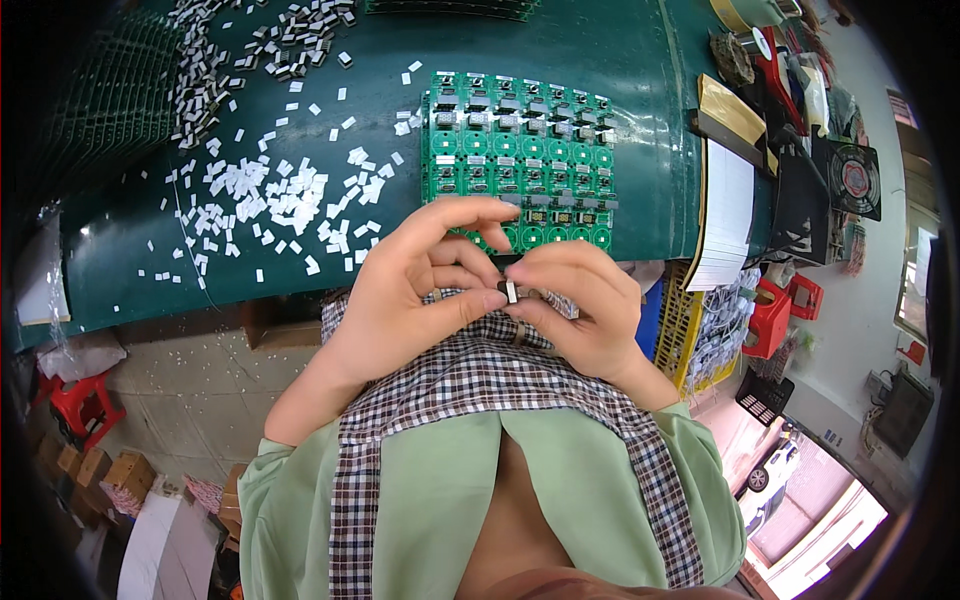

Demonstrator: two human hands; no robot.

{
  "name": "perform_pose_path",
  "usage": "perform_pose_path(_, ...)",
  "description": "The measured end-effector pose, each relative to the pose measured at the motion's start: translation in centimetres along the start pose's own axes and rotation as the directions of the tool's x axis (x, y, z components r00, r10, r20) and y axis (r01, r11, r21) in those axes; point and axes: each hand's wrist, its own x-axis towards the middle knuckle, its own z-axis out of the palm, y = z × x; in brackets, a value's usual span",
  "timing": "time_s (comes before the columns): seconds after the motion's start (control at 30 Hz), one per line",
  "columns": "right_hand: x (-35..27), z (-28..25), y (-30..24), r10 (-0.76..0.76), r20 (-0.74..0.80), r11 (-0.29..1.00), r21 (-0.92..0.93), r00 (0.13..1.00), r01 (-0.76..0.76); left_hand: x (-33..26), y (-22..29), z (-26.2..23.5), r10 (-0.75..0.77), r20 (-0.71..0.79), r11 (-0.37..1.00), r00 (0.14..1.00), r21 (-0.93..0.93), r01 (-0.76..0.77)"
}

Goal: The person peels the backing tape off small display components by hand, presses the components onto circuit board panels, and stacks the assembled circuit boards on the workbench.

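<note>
Close in front of my apron, just off the table's near edge, a small black-and-white block (511,292) sits between my hands. My left hand (420,265) has its thumb tip against the block's left side, with its index finger curved above. From the other side, my right hand (582,297) pinches the block between thumb and fingers. Just beyond the hands lies a panel of green circuit boards (520,150), carrying rows of small digit displays and round white-dotted areas. The block's underside is hidden by my fingers.
Loose white rectangular pieces (290,200) lie scattered over the green table (380,40), left of the panel. Farther back is a pile of small grey-and-white blocks (295,40). Stacked green boards (105,90) stand far left. At right are white sheets (727,205), a black fan (853,180) and a yellow crate (677,325).
</note>
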Motion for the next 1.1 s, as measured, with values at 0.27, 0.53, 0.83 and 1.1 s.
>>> perform_pose_path(0.27, -0.5, 0.1, 0.1, 0.039, -0.062, 0.998, 0.045, 0.997, -0.036, -0.6, -1.2, 0.3, 0.099, -0.005, 0.995, 0.995, -0.032, -0.099)
perform_pose_path(0.53, -0.9, 0.6, 0.1, 0.043, -0.110, 0.992, 0.119, 0.993, -0.030, -0.3, -1.5, 0.4, 0.527, 0.070, 0.674, 0.847, 0.573, -0.467)
perform_pose_path(0.83, -0.7, 0.3, 0.5, -0.039, -0.101, 0.996, 0.081, 0.994, 0.047, 0.0, -1.7, 0.4, 0.561, 0.188, 0.549, 0.806, 0.644, -0.532)
perform_pose_path(1.1, -1.2, 0.2, 0.1, -0.050, -0.108, 0.999, 0.006, 0.993, 0.051, 0.0, -1.6, 0.3, 0.493, 0.133, 0.617, 0.860, 0.643, -0.453)
